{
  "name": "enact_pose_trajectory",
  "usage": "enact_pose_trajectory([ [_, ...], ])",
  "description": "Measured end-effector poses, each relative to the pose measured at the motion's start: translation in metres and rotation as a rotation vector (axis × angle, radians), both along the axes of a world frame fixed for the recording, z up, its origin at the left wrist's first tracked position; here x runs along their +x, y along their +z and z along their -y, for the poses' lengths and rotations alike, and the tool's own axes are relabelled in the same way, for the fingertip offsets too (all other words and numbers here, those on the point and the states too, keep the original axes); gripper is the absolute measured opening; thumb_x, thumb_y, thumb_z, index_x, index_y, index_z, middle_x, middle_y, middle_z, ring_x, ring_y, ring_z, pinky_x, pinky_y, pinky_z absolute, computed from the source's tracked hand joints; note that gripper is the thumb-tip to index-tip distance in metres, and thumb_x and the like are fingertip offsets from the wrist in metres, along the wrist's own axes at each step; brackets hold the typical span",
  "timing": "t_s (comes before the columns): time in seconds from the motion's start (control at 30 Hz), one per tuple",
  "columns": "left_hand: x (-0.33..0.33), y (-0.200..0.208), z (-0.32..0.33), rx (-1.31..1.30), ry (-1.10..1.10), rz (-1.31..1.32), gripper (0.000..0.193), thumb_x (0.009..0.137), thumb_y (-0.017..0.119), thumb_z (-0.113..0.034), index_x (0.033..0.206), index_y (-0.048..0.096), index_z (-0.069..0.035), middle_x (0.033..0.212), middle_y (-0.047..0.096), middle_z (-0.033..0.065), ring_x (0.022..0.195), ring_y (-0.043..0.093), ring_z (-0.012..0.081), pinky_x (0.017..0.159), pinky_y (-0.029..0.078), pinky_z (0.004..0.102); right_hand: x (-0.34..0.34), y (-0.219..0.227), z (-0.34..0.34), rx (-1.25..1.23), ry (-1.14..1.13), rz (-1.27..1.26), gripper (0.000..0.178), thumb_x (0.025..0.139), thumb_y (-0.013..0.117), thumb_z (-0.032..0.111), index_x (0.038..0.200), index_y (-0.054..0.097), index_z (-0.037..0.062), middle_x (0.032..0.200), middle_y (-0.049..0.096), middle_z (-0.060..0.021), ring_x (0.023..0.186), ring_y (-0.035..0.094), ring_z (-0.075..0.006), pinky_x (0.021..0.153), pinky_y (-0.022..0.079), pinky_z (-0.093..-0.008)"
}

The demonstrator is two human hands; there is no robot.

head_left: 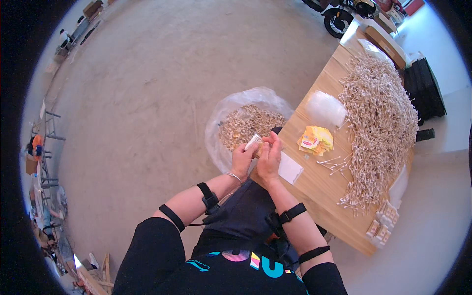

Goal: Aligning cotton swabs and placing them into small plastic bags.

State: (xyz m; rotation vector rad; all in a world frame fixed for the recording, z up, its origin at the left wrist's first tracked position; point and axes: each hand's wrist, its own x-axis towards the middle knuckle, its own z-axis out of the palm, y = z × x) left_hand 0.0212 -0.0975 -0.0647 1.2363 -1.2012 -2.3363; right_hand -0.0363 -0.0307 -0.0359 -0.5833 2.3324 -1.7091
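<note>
In front of my body, over the table's left edge, my left hand (241, 161) is closed around a small bundle of cotton swabs (253, 141), white tips facing up. My right hand (269, 160) is closed against the bundle's other side, its fingers bent; part of the bundle is hidden behind them. Just below and beyond the hands, a large clear plastic bag (216, 120) stands open, with many loose cotton swabs (249, 122) inside. A white card or sheet (290, 168) lies on the wooden table (314, 199), right of my right hand.
On the table are yellow packaging pieces (316, 140), a stack of clear plastic bags (326, 109) and a huge heap of cotton swabs (378, 123). Small packed boxes (383, 223) sit at the near right corner. A black case (424, 91) stands beyond the table; a motorcycle (339, 20) is farther back.
</note>
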Motion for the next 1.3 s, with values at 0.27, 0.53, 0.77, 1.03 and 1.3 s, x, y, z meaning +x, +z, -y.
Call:
enact_pose_trajectory([
  [0.27,-0.003,0.015,0.005,-0.168,-0.217,0.033,0.026,0.082,0.07,-0.023,0.098,0.063,-0.002,0.089,0.064,0.0015,0.078,0.058,0.0076,0.068,0.048,0.0241,-0.004,-0.002,0.002,0.07,-0.04,-0.052,0.033,0.089,0.043,0.005,0.121,0.043,-0.0013,0.101,0.054,-0.0173,0.101,0.048,-0.0321,0.089,0.038,-0.0435],
  [0.53,-0.009,0.03,0.043,-0.217,-0.346,-0.106,0.027,0.085,0.066,-0.019,0.105,0.061,-0.004,0.094,0.062,0.0009,0.08,0.055,0.0062,0.069,0.046,0.0225,-0.002,-0.001,0.004,0.078,-0.09,-0.089,0.034,0.086,0.045,-0.001,0.12,0.043,-0.0008,0.098,0.053,-0.0169,0.098,0.048,-0.0326,0.087,0.038,-0.0442],
  [0.77,-0.026,0.014,0.026,-0.867,-0.325,0.081,0.026,0.09,0.056,-0.026,0.088,0.06,-0.001,0.076,0.06,0.0078,0.07,0.055,0.0135,0.061,0.044,0.0325,0.004,0.001,0.006,0.083,-0.074,-0.086,0.038,0.084,0.045,-0.003,0.121,0.041,-0.0016,0.109,0.05,-0.0202,0.105,0.046,-0.0343,0.091,0.037,-0.0445],
  [1.03,-0.032,0.014,0.033,-0.711,-0.452,0.072,0.038,0.086,0.059,-0.036,0.078,0.056,0.0,0.069,0.06,0.0167,0.063,0.06,0.0246,0.059,0.046,0.0379,0.002,-0.004,0.008,0.031,-0.121,-0.204,0.04,0.083,0.044,0.0,0.122,0.039,-0.0045,0.132,0.035,-0.0252,0.128,0.03,-0.0406,0.107,0.025,-0.0467],
  [1.3,-0.025,0.018,0.067,-0.9,-0.463,0.018,0.038,0.084,0.063,-0.038,0.076,0.059,-0.002,0.064,0.061,0.0141,0.055,0.056,0.0183,0.051,0.043,0.0338,0.015,0.007,0.033,-0.054,-0.107,-0.194,0.047,0.086,0.046,0.011,0.129,0.032,-0.0044,0.145,0.019,-0.0265,0.137,0.011,-0.0431,0.111,0.009,-0.0506],
])
